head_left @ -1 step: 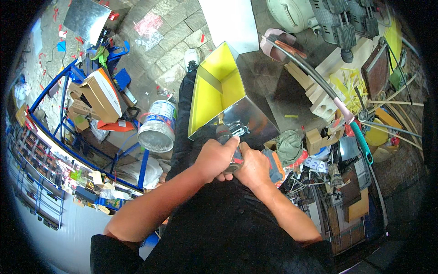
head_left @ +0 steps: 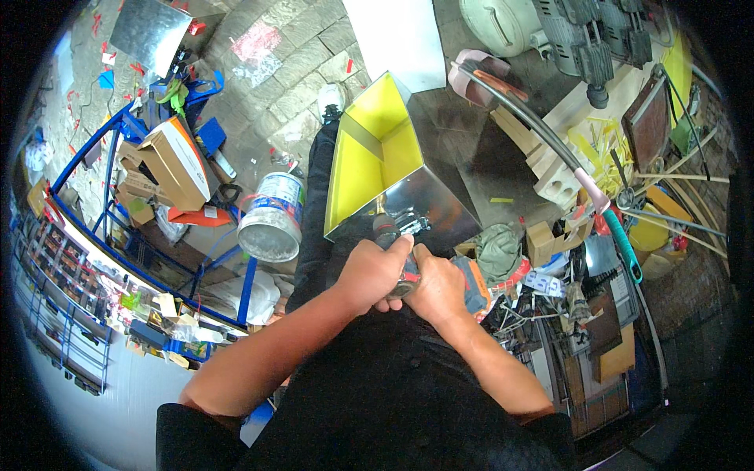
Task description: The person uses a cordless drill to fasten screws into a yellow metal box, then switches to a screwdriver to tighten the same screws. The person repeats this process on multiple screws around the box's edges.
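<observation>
A power drill (head_left: 385, 229) with a dark chuck points away from me at the shiny metal side of an open box (head_left: 357, 173), which is bright yellow inside. My left hand (head_left: 371, 271) is closed round the front of the drill's body. Behind it, my right hand (head_left: 438, 286) grips the handle, and the grey and orange base sticks out to the right. The bit's tip meets or nearly touches the metal near a bright reflection; exact contact is too small to tell. The box stands tilted in front of my body, beside my left leg.
Left of my leg stands a dirty white bucket (head_left: 269, 235). Beyond it, a blue metal frame (head_left: 250, 290) holds cardboard boxes (head_left: 174, 161). A white sheet (head_left: 397, 39) lies ahead. At right are a hose with a teal handle (head_left: 623, 243), an air compressor (head_left: 569, 39) and mixed scrap.
</observation>
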Available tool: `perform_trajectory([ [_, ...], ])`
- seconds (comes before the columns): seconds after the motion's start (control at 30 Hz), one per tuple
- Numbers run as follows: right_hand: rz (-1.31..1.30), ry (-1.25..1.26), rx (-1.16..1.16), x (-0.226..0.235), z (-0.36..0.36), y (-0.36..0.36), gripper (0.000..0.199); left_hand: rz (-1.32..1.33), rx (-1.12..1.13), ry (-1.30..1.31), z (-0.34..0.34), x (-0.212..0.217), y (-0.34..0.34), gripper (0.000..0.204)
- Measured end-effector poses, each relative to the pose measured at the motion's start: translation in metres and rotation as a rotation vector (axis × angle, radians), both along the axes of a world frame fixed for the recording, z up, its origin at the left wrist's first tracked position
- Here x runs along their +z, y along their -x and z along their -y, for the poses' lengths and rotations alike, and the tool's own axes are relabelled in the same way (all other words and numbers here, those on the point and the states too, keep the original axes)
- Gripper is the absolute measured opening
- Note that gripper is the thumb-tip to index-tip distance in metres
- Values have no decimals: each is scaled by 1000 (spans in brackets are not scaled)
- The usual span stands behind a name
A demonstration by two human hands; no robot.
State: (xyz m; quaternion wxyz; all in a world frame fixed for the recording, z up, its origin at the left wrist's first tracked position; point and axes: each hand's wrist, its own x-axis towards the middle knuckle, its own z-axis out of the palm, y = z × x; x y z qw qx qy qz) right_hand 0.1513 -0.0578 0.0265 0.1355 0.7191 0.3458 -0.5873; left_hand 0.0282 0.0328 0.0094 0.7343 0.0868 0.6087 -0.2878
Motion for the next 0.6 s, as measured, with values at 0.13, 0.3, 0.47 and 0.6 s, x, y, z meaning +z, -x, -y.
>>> perform_trajectory([
  [0.13,-6,-75,-5,-7,17,-5,35,-58,38,-34,10,1,-7,63],
  [0.3,-11,-86,-16,-12,26,-4,38,-25,-36,-63,11,-1,-10,63],
  [0.47,-40,-82,-86,-14,30,-3,38,-54,-112,-66,2,1,-16,65],
  [0.6,-52,-61,-122,-16,32,-1,38,-65,-162,-59,1,1,-18,66],
])
